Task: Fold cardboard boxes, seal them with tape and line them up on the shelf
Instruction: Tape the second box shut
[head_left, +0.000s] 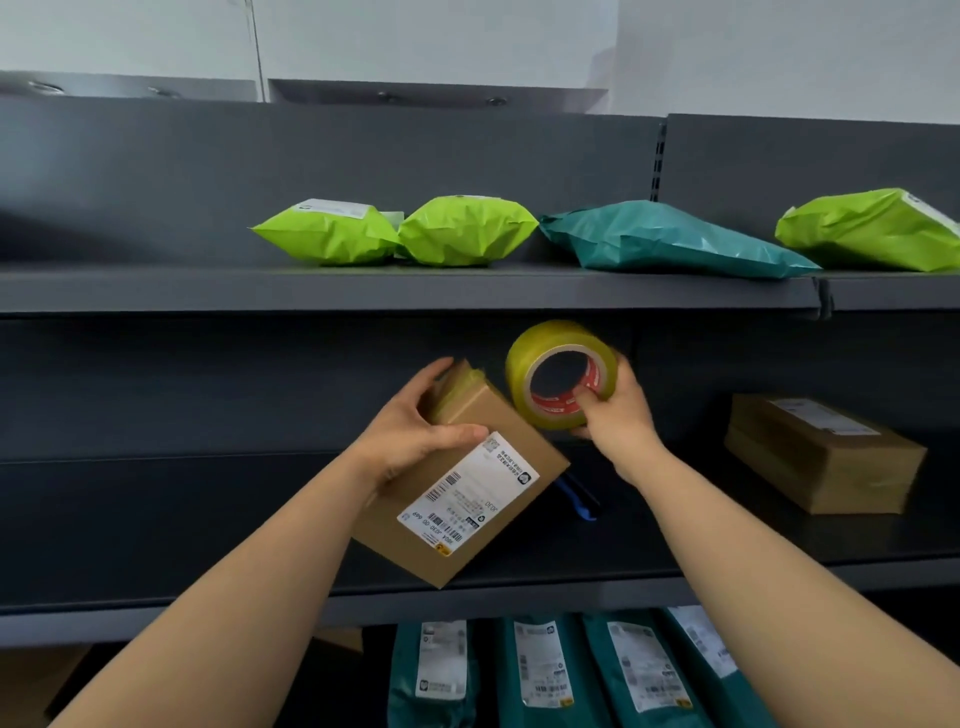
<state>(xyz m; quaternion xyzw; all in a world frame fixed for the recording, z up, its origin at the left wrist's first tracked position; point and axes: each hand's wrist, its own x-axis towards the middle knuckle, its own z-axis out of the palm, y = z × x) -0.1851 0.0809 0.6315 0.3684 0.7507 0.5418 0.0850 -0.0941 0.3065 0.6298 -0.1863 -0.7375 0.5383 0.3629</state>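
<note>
At frame centre, the left hand (415, 426) grips the taped end of the cardboard box (462, 483), held tilted above the middle shelf's front edge (519, 592). The right hand (613, 410) pinches the tape roll (561, 382) just beside the box's upper corner. Dark open shelf spreads left; a stack of flat boxes (823, 452) lies right.

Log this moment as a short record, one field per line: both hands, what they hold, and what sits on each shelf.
left hand: left hand grips the cardboard box at its taped end
right hand: right hand holds the tape roll, thumb inside the core
box state: tilted, label facing up
top shelf: top shelf carries three lime-green bags and one teal bag
middle shelf: middle shelf has a cardboard stack at right and a blue object behind the box
below: labelled teal mailers
</note>
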